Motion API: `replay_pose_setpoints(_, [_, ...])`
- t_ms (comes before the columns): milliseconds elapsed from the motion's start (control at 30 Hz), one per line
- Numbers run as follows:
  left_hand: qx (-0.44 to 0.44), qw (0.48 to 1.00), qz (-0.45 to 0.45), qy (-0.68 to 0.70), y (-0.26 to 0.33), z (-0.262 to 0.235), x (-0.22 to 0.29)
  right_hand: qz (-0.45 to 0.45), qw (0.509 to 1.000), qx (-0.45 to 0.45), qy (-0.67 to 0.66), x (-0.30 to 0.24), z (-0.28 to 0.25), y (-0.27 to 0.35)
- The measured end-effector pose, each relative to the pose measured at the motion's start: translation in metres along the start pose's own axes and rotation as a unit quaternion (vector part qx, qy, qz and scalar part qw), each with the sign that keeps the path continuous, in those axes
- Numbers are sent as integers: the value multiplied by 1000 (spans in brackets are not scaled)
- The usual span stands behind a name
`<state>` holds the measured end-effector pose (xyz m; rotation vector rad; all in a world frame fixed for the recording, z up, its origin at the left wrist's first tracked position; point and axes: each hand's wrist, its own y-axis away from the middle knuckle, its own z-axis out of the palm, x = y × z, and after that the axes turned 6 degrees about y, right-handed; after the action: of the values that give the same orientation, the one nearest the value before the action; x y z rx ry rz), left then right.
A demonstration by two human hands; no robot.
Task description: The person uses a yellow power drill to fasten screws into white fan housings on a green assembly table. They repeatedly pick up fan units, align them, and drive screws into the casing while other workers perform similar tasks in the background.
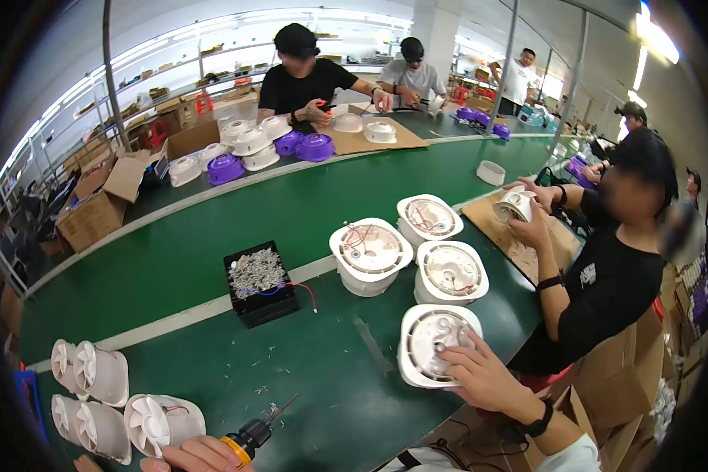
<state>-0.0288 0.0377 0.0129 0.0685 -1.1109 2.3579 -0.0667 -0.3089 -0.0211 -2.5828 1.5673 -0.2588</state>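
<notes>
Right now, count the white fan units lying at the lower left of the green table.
5. Two sit side by side at the far left, two below them, one beside the left hand. More may be hidden past the edge.

- On the surface [212, 259], a round housing [435, 344] lies near right, with the right hand [480, 376] resting on it.
- Three more housings [407, 250] sit just behind it, farther in.
- A box of screws [259, 283] stands left of those, mid-surface.
- Fan units [102, 393] lie clustered at the near left.
- The left hand [197, 455], at the near edge just right of them, holds a power screwdriver [252, 434] in its grip.
- A co-worker [606, 275] sits to the right.
</notes>
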Motion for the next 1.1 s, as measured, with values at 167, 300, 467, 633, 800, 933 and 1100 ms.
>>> replay_pose_setpoints(167, [9,1000,-1,-23,-1,6,3,-71,996,49,1,-5,10,-41])
replay_pose_setpoints(300, [38,998,-8,-49,0,9,2,-69,993,86,41,6,21,-64])
replay_pose_setpoints(467, [43,996,3,-80,-1,2,4,-52,995,80,40,25,24,-65])
replay_pose_setpoints(633, [54,997,-5,-54,0,-1,5,0,999,39,35,65,21,-40])
replay_pose_setpoints(800, [45,997,2,-59,1,-1,7,36,997,63,13,70,1,-41])
replay_pose_setpoints(933, [60,996,-3,-62,0,5,8,38,988,140,-56,63,-7,-68])
replay_pose_setpoints(1100, [98,991,-39,-80,2,10,3,126,983,131,5,73,25,-166])
